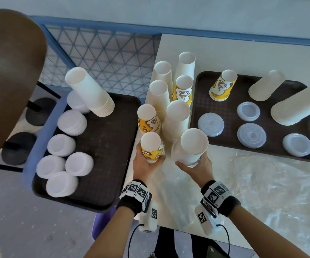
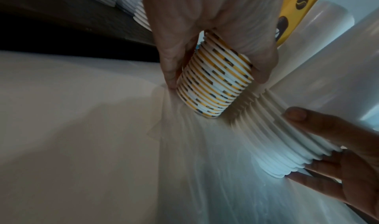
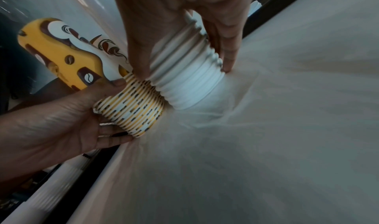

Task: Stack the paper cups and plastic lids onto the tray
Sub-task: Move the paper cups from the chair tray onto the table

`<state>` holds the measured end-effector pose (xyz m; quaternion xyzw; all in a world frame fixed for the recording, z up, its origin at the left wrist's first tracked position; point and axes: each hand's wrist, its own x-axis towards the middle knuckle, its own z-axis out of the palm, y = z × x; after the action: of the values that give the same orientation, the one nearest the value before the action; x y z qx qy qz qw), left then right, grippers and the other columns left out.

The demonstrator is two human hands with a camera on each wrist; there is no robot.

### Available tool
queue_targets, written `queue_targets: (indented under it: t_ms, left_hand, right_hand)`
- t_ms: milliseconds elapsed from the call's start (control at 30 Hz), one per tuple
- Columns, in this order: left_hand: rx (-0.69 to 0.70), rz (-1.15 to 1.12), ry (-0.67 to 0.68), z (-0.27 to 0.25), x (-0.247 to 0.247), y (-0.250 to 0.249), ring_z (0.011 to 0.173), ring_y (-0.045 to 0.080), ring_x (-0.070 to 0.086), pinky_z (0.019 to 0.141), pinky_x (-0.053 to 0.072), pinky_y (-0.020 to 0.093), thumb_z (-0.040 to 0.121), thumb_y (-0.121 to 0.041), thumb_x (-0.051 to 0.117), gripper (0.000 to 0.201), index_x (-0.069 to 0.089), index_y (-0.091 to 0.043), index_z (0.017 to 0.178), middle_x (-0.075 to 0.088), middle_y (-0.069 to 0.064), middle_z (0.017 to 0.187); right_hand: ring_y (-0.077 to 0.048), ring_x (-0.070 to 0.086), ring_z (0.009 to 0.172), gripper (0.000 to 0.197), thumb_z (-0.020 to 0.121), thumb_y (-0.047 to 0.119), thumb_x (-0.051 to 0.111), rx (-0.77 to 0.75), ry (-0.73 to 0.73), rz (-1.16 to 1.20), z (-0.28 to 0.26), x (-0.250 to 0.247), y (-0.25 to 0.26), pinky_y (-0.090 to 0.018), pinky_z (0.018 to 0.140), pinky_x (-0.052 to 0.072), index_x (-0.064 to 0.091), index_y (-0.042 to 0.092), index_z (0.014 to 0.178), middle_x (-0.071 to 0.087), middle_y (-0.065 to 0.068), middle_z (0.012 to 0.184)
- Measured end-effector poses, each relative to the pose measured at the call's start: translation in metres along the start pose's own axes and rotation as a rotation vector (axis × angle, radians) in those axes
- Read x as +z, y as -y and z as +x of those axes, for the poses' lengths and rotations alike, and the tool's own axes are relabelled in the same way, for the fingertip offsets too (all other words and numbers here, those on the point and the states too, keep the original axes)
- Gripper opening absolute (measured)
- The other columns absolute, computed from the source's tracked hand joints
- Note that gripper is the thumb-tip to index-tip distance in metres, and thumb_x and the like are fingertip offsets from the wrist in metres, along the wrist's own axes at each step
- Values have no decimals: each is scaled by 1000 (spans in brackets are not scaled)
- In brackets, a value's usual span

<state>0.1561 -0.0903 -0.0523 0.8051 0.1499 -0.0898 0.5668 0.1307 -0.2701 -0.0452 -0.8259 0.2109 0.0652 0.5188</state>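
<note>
My left hand (image 1: 150,159) grips the rim end of an upside-down stack of yellow patterned paper cups (image 1: 151,146) at the table's left edge. In the left wrist view the thumb and fingers (image 2: 262,71) curl round its ribbed rims (image 2: 213,84). My right hand (image 1: 191,164) holds an upside-down white cup stack (image 1: 193,144) right beside it, fingers wrapped round the rims (image 3: 184,84). Both stacks stand on clear plastic film. A dark tray (image 1: 109,146) on the left holds white lid stacks (image 1: 61,145) and a leaning white cup stack (image 1: 89,92).
Several more cup stacks (image 1: 176,116) stand on the table just beyond my hands. A second dark tray (image 1: 215,94) at the right holds clear lids (image 1: 211,124), a yellow cup stack and leaning white stacks. Crumpled plastic film (image 1: 262,183) covers the near table. A brown chair back (image 1: 11,71) is at the left.
</note>
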Motion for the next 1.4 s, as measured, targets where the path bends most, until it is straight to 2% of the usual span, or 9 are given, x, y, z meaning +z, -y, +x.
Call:
queue_targets:
  t_ms: [200, 367, 500, 700, 800, 867, 1067, 1267, 1400]
  left_hand:
    - [25, 28, 140, -4, -27, 1, 117, 6, 50, 97, 40, 23, 56, -41, 72, 94, 30, -20, 138, 52, -9, 125]
    - [3, -10, -157, 25, -77, -16, 119, 20, 48, 96, 38, 28, 78, 3, 61, 63, 36, -11, 135, 47, 12, 131]
    - [96, -59, -441, 79, -117, -58, 107, 16, 48, 88, 41, 26, 80, -6, 68, 67, 31, -8, 136, 46, 9, 122]
    - [109, -77, -573, 152, -147, -86, 128, 22, 40, 107, 38, 38, 73, -17, 75, 90, 19, -10, 144, 35, 14, 142]
    - [113, -54, -573, 172, -147, -84, 123, 23, 46, 102, 42, 36, 68, -24, 78, 90, 25, -11, 140, 44, 11, 136]
    - [114, -48, -573, 182, -146, -83, 119, 24, 50, 99, 44, 37, 67, -26, 78, 88, 28, -12, 138, 48, 10, 131]
    - [45, 55, -517, 184, -147, -89, 118, 26, 50, 97, 44, 38, 70, -33, 77, 79, 36, -11, 133, 51, 9, 130]
    - [142, 53, -330, 107, -144, -70, 112, 16, 51, 93, 43, 28, 70, -29, 79, 72, 40, -15, 128, 54, 0, 122]
    - [138, -27, -223, 34, -147, -33, 110, 20, 57, 93, 48, 35, 55, -42, 80, 74, 44, -25, 117, 58, -3, 114]
  right_hand:
    - [-23, 53, 110, 90, 59, 25, 86, 2, 17, -17, 0, -2, 1, -27, 86, 40, 35, 18, 132, 56, 0, 119]
    - [-26, 52, 113, 92, 59, 25, 87, 3, 51, -31, -1, -3, 1, -30, 90, 41, 34, 17, 133, 54, -4, 125]
    - [-28, 51, 117, 97, 56, 19, 88, -36, 65, -95, -4, -7, -5, -34, 95, 42, 34, 12, 136, 51, -8, 130]
    - [-36, 39, 128, 92, 64, 15, 83, -135, 59, -317, -22, -28, -25, -41, 103, 35, 31, 7, 140, 41, -18, 138]
    - [-38, 35, 132, 84, 71, 35, 77, -186, 92, -482, -35, -38, -45, -48, 103, 35, 29, 23, 139, 36, -19, 143]
    - [-40, 35, 133, 77, 73, 57, 57, -197, 106, -599, -40, -41, -57, -51, 103, 37, 23, 31, 137, 34, -20, 145]
    - [-43, 49, 122, 79, 82, 76, 8, -183, 147, -819, -42, -44, -81, -53, 89, 48, 35, 23, 134, 41, -24, 139]
    - [-46, 48, 121, 80, 80, 77, 6, -155, 167, -835, -41, -43, -72, -56, 89, 48, 36, 23, 132, 42, -27, 138]
    - [-48, 47, 122, 82, 78, 79, 6, -116, 191, -843, -40, -43, -69, -58, 90, 47, 33, 24, 132, 41, -29, 138]
